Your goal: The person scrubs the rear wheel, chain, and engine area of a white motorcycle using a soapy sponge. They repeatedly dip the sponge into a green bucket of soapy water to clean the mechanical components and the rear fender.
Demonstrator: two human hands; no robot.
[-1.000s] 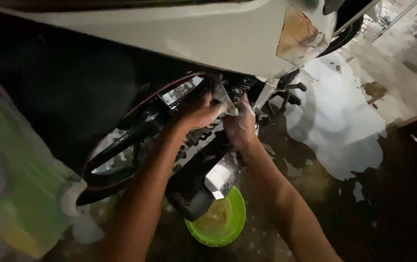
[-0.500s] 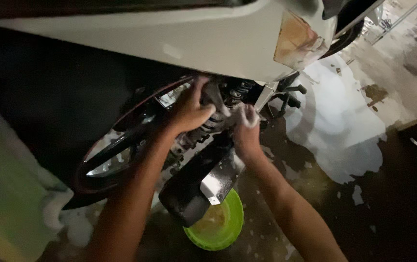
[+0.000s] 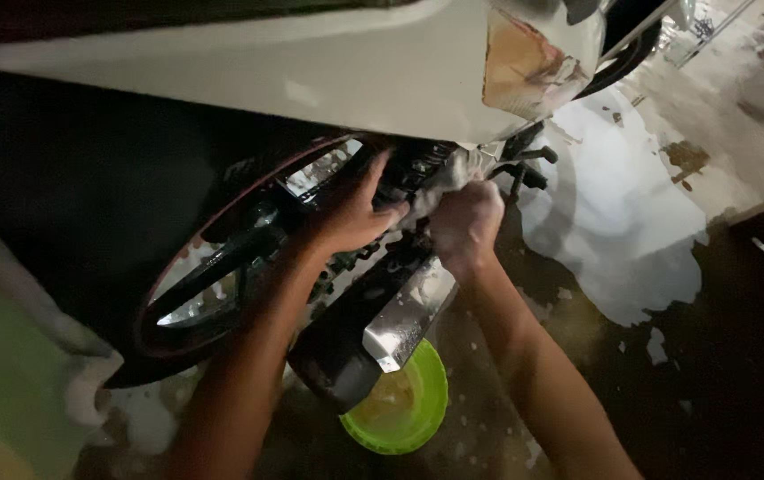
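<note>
Floor (image 3: pixel 577 356): dark, wet concrete filling the lower and right parts of the frame, lighter at the upper right.
Foam patch (image 3: pixel 617 231): a broad white sheet of suds spread over the floor at the right of centre, with small flecks trailing off below it.
Foam blobs (image 3: pixel 137 418): white clumps on the floor at the lower left, beside the wheel.
Bowl (image 3: pixel 400 404): bright green, round, standing on the floor at lower centre, partly hidden under the exhaust.
Wheel (image 3: pixel 222 293): dark tyre with a red rim line, resting on the floor at the left of centre.
</note>
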